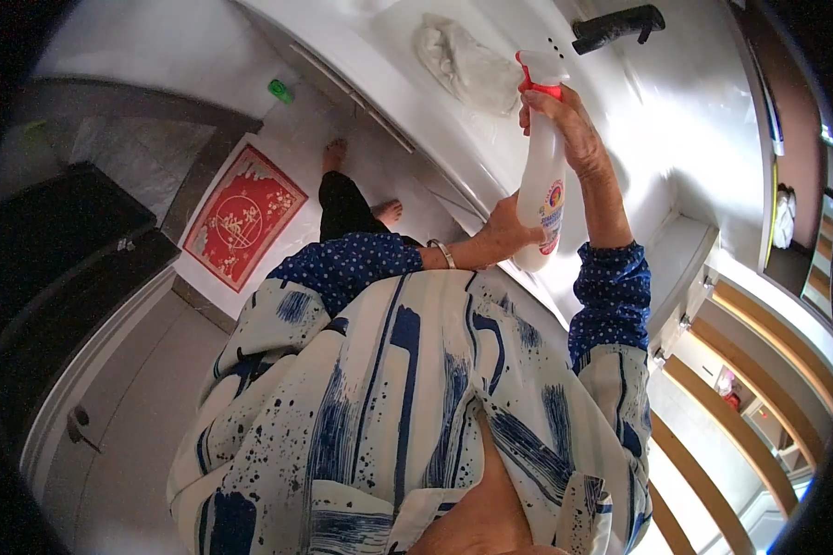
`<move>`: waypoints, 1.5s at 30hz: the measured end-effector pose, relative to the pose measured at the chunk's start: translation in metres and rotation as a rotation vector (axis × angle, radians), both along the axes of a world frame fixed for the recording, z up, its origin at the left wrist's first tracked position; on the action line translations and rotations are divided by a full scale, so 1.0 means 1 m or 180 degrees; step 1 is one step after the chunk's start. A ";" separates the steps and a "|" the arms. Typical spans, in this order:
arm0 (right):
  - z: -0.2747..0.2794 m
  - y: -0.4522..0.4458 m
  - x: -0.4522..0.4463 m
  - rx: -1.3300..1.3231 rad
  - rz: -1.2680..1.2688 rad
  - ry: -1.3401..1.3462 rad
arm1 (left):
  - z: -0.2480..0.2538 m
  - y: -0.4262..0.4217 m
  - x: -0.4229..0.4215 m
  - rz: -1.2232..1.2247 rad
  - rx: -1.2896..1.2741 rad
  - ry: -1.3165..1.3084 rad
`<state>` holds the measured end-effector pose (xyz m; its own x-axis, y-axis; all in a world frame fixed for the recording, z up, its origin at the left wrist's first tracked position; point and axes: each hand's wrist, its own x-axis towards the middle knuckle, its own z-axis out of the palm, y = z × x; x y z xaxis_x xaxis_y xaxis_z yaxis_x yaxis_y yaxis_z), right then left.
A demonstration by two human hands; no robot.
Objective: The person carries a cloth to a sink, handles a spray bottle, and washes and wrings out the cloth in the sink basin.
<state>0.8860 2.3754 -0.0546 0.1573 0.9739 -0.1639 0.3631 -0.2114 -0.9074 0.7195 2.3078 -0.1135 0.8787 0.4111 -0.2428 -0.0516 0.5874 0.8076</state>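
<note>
A white spray bottle point(533, 185) with a red and white spray head stands upright, slightly tilted, in front of me over the basin's edge. My right hand point(566, 128) is closed around its neck, just under the spray head, with fingers by the red trigger. Lower down, my left hand point(509, 229) grips the bottle's body near the base; some of its fingers are hidden behind the bottle. Beyond the bottle, a crumpled whitish cloth point(458, 65) lies in the white basin point(389, 42).
A black faucet point(617, 28) sticks out over the basin at the top. On the floor to the left are a red patterned mat point(246, 218) and a small green object point(280, 91). Wooden slats point(713, 416) run along the right side, and a door handle point(81, 427) shows lower left.
</note>
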 end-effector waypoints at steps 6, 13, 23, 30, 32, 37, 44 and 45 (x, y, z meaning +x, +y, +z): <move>0.017 0.011 -0.016 -0.0099 -0.0267 0.0437 | -0.006 0.003 0.002 0.0170 0.0098 -0.0074; 0.002 0.014 -0.007 -0.0236 -0.0392 0.0142 | -0.004 0.009 0.001 0.0072 -0.0247 -0.0063; 0.033 0.011 -0.023 -0.0498 -0.0846 0.0729 | 0.008 0.018 -0.003 -0.0125 -0.0009 0.0033; 0.024 0.003 -0.015 -0.0568 -0.0867 0.0808 | 0.013 0.017 -0.010 -0.0297 -0.0182 -0.0030; 0.024 0.000 -0.017 -0.0615 -0.0937 0.0780 | 0.008 0.015 -0.011 -0.0365 -0.0177 -0.0016; 0.030 -0.010 -0.022 -0.0655 -0.1209 0.0630 | -0.004 0.010 -0.011 -0.0527 -0.0274 0.0044; 0.094 0.012 -0.033 -0.0018 -0.1445 0.0632 | 0.055 0.064 -0.008 -0.0029 0.1297 0.0388; 0.106 0.016 -0.035 0.0335 -0.1347 0.0534 | 0.065 0.078 -0.009 -0.0009 0.1368 0.0389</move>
